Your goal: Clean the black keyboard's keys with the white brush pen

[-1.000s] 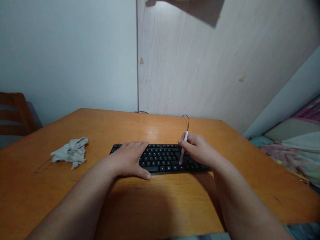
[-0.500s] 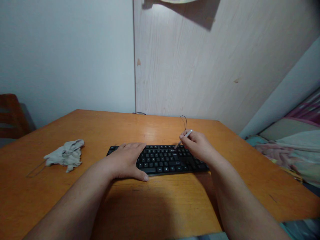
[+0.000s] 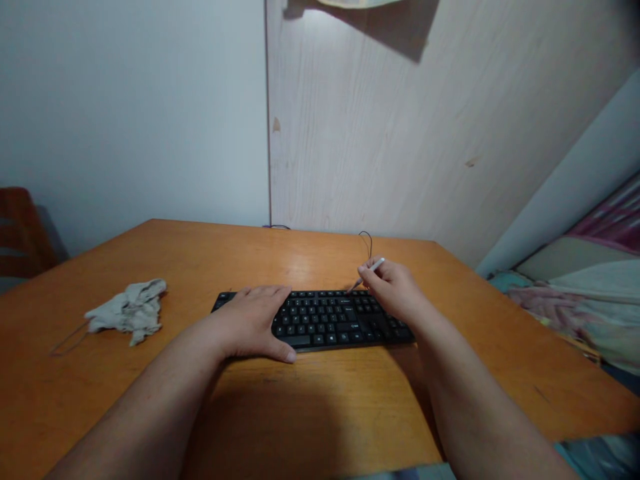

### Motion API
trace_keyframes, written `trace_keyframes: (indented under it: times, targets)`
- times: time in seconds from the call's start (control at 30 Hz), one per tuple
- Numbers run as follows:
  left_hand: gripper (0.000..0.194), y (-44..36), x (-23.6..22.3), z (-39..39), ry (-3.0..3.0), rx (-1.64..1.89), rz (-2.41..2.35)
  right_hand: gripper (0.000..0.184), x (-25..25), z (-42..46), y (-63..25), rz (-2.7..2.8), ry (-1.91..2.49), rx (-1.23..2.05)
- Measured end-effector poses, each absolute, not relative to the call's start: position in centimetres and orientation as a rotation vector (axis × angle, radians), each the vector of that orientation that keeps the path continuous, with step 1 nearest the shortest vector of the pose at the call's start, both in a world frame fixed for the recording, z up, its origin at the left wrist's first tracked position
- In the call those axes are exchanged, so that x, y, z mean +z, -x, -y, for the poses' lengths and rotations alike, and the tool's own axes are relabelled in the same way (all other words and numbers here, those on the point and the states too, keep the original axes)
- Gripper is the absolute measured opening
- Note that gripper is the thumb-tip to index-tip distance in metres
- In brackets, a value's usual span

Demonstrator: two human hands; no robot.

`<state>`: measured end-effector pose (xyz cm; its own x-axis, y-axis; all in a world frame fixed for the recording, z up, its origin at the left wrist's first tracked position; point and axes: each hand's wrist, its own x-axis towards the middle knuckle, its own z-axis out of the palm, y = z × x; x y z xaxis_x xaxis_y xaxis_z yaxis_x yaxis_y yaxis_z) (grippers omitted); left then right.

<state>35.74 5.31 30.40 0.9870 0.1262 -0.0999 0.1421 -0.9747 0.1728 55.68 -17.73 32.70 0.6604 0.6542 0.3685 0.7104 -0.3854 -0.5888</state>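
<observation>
A black keyboard [image 3: 320,319] lies on the wooden table before me. My left hand [image 3: 255,323] rests flat over its left part, fingers stretched towards the back edge and thumb out past the front edge. My right hand [image 3: 393,283] is above the number-pad side, its fingers pinched round a slim white-handled stick [image 3: 376,265], perhaps a small brush. The stick slants down to the left, its thin tip at the top row of keys. I cannot tell what the tip is made of. My right hand hides some right-hand keys.
A crumpled grey-white cloth [image 3: 129,310] with strings lies to the left on the table [image 3: 310,400]. A thin black cable [image 3: 371,245] runs behind the keyboard. The wall [image 3: 345,147] borders the far edge. A wooden chair [image 3: 23,230] stands at left, bedding [image 3: 585,293] at right.
The stick's tip has shifted slightly left and back, to the top key row. My left hand stays on the keyboard. The whole view has moved a little.
</observation>
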Motion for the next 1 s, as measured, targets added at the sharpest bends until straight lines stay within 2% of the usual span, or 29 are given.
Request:
trace_keyframes:
  times: [0.73, 0.83, 1.0]
  targets:
    - [0.140, -36.9, 30.4, -3.7, -2.944, -0.134, -0.261, 0.028, 35.0, 17.9, -52.7, 1.228, 2.353, 0.071]
    - [0.139, -37.0, 30.6, -3.4, -2.944, -0.140, -0.263, 0.025, 35.0, 18.6, -52.1, 1.271, 2.293, 0.124]
    - [0.140, -37.1, 31.0, -3.1, -2.967, -0.162, -0.283, 0.034, 34.4, 20.8, -53.6, 1.264, 1.966, 0.429]
